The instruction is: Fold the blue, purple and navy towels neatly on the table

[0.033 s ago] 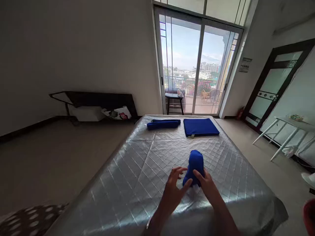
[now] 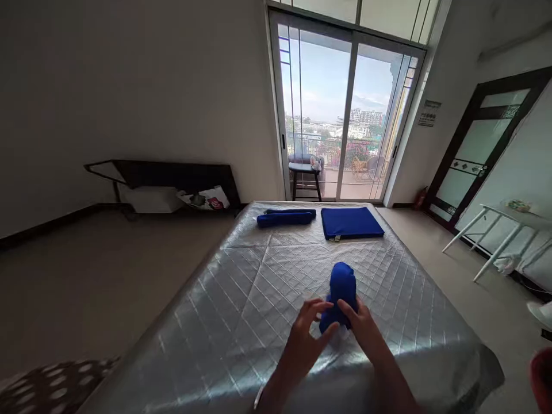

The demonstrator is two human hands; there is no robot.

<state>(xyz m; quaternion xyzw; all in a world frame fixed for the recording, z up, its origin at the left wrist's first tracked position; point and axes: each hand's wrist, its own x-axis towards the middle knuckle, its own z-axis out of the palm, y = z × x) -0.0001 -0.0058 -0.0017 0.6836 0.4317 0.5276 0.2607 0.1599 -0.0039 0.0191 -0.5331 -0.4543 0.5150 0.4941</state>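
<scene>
A soft blue cloth bundle (image 2: 342, 282), rounded at the top and wider at its lower left, is held over the silver quilted table cover (image 2: 224, 322). My right hand (image 2: 362, 328) grips its right side, thumb across the front; the other fingers are mostly hidden behind it. At its lower left is my left hand (image 2: 304, 333), thumb and fingers spread in a curve, with the fingertips at the cloth. A small pale piece, perhaps a tag, shows below the bundle. Whether the bundle rests on the cover I cannot tell.
Toward the far edge lie a long blue roll (image 2: 287, 218) and a flat folded blue cloth (image 2: 352, 222). Beyond are a sliding glass door (image 2: 349, 115) and a dark stool (image 2: 305, 169). A white table (image 2: 517, 214) stands right; a low dark bench (image 2: 172, 175) stands left.
My left hand's fingers have shifted slightly right, over the bundle's left side. My right hand keeps its grip, and the bundle has barely moved.
</scene>
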